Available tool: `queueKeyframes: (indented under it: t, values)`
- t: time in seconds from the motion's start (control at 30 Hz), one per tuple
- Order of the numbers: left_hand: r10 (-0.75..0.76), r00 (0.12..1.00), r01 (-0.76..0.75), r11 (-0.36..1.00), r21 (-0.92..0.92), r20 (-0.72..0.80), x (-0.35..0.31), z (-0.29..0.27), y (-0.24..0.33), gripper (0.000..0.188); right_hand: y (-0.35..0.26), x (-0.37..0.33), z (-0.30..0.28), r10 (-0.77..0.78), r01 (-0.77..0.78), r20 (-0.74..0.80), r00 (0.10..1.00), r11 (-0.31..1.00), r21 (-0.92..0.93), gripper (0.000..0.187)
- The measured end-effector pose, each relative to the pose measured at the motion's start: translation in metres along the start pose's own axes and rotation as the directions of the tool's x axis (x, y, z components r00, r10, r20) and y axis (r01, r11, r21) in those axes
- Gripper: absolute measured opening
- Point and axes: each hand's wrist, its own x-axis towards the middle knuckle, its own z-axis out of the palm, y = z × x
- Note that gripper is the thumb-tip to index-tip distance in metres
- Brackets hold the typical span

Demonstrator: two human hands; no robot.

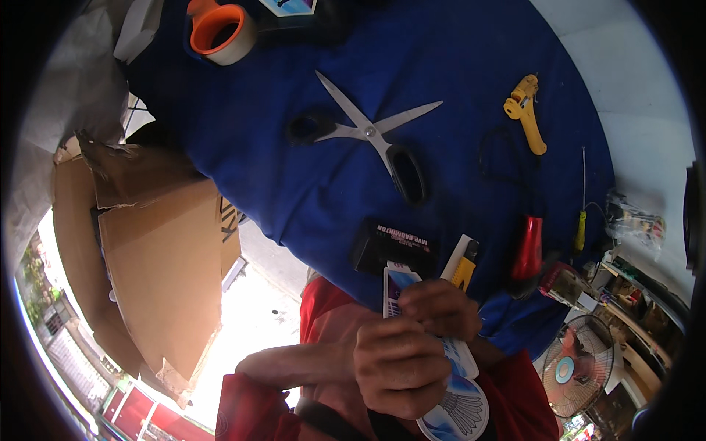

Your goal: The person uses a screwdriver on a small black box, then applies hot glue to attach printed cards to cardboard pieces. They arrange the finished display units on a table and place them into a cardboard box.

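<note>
My left hand (401, 364) is closed around a flat blue and white package (456, 400) that widens to a round end at the bottom. My right hand (441, 309) pinches the narrow upper part of the same package (401, 283), just below the edge of a blue cloth (294, 169). Right above my hands, a black box (393, 246) and a yellow and black utility knife (463, 264) lie on the cloth. Open scissors (368, 132) with black handles lie farther up the cloth.
A red-handled tool (528, 246), a thin screwdriver (581, 228) and a yellow tool (526, 110) lie on the right. A tape roll with an orange core (220, 33) is at the top left. Cardboard (162, 279) is on the left, a fan (573, 367) at the lower right.
</note>
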Motion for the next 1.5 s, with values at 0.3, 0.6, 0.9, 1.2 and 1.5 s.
queueKeyframes:
  t: [0.3, 0.6, 0.9, 1.2, 1.5]
  values:
    - [-0.140, 0.977, 0.107, 0.973, -0.204, -0.159, -0.001, -0.021, -0.018, 0.015, 0.005, 0.029, 0.007, -0.001, 0.015, 0.138, 0.990, 0.995, -0.097, 0.017]
    - [-0.076, 0.996, 0.079, 0.995, -0.062, 0.043, -0.004, -0.005, -0.026, 0.017, 0.013, 0.025, 0.002, 0.058, -0.058, -0.019, 0.998, 0.998, 0.032, 0.015]
    - [-0.053, 0.997, 0.050, 0.997, -0.052, -0.053, -0.009, -0.008, -0.027, 0.013, 0.032, 0.025, -0.002, -0.040, 0.037, 0.048, 0.998, 0.998, 0.048, 0.024]
    - [-0.145, 0.985, 0.130, 0.980, -0.154, -0.096, -0.005, -0.016, -0.033, 0.023, 0.032, 0.015, -0.001, -0.007, 0.014, 0.080, 0.997, 0.996, -0.090, 0.022]
    - [-0.013, 0.998, 0.023, 0.987, -0.162, 0.063, -0.005, -0.016, -0.040, 0.025, 0.016, 0.031, -0.008, 0.079, -0.066, 0.073, 0.994, 0.984, -0.164, 0.029]
